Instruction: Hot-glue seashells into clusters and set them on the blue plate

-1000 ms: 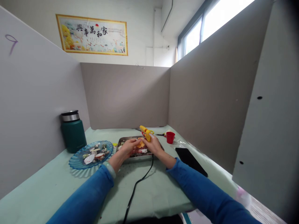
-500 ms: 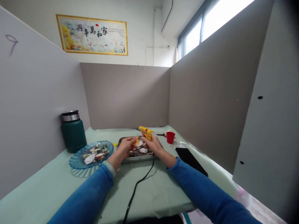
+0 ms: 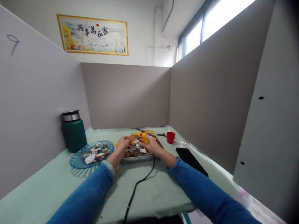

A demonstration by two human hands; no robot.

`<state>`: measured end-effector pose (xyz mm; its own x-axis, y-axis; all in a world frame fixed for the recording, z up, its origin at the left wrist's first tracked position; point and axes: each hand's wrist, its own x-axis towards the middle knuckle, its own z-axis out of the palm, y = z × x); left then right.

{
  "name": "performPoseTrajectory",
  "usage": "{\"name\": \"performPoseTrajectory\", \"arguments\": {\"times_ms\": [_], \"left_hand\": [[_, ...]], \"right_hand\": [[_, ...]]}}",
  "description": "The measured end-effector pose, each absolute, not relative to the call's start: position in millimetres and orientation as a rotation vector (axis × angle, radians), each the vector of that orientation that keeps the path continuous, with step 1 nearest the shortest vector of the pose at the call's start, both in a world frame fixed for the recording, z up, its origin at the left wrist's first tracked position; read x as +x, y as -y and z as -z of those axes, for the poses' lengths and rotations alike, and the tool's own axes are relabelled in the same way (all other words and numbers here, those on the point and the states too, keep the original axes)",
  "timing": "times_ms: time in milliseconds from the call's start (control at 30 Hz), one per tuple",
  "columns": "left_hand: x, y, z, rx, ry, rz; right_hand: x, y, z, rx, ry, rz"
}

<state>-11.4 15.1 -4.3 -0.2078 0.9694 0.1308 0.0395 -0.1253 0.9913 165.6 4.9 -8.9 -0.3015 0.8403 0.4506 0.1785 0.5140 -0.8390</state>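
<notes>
The pale green worktop [image 3: 161,193] is the biggest thing, and it holds all the rest. In the middle is a metal tray [image 3: 137,160] full of shells [image 3: 134,151] and little bits. The hands are over it, maybe so loose bits fall back in. A wavy blue plate [image 3: 75,161] with more bits sits to the left, easy to reach. The green bottle [image 3: 74,135] stands behind it, likely to be out of the way. A black phone [image 3: 192,161] lies flat on the right.

The right hand [image 3: 151,145] is curled around a yellow glue gun [image 3: 141,136], its nose pointing left. The red cup [image 3: 170,137] stands past the tray's right side. The left hand [image 3: 123,145] pinches a small orange shell [image 3: 132,140] above the tray, probably so the tip can get to it. I can't tell if they touch.
</notes>
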Motion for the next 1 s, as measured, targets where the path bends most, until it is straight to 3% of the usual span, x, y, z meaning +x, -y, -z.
{"name": "performPoseTrajectory", "arguments": {"times_ms": [1000], "left_hand": [[-5.7,-5.5,-4.0,1.321,-1.465,-1.401]], "right_hand": [[166.0,-0.3,3.5,-0.948,1.866,-0.851]]}}
